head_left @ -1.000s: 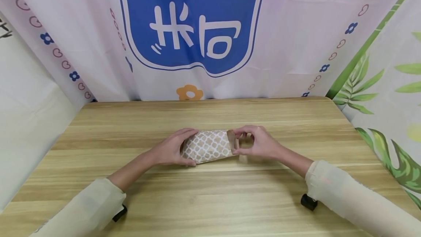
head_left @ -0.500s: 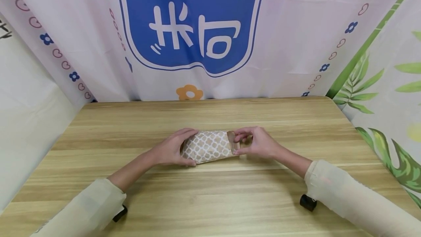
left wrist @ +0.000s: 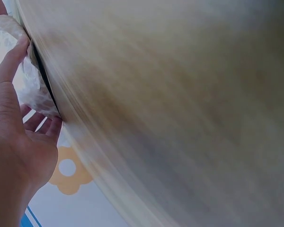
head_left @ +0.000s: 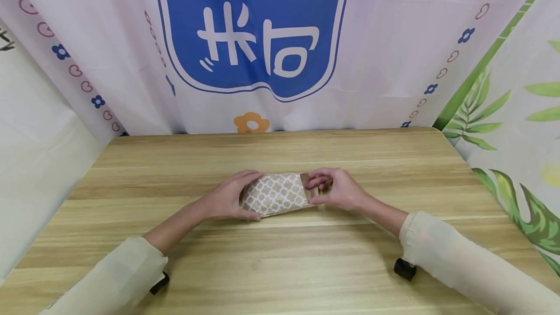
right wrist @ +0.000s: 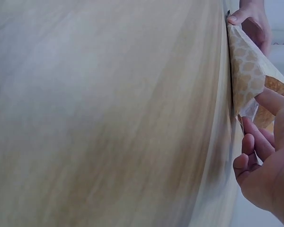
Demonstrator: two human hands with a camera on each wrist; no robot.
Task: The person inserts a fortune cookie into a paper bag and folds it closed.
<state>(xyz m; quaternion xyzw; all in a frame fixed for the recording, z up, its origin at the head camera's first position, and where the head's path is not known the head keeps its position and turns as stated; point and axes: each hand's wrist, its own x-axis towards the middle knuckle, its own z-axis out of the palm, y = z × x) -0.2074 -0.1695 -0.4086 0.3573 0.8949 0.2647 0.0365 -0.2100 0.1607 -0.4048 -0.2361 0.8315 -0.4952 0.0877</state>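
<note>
A paper bag [head_left: 276, 194] with a white lattice pattern on tan lies on its side on the wooden table, its plain brown mouth toward the right. My left hand [head_left: 227, 198] holds the bag's left end between the thumb and the fingers; the left wrist view shows these fingers [left wrist: 52, 126] at its edge. At the mouth, my right hand [head_left: 343, 189] grips the rim, thumb on the near side and bent fingers on the far side. The right wrist view shows the right hand [right wrist: 274, 151] at the brown inner paper. The bag's inside is mostly hidden.
The wooden table [head_left: 280, 266] reaches back to a printed curtain [head_left: 376, 62] with a blue emblem. A leaf-print cloth [head_left: 520, 159] hangs on the right and a pale cloth [head_left: 39, 149] on the left. Black wrist cameras sit under both sleeves.
My right hand has shifted slightly left, its fingers moving further over the bag's mouth. The left hand and the bag stay almost still.
</note>
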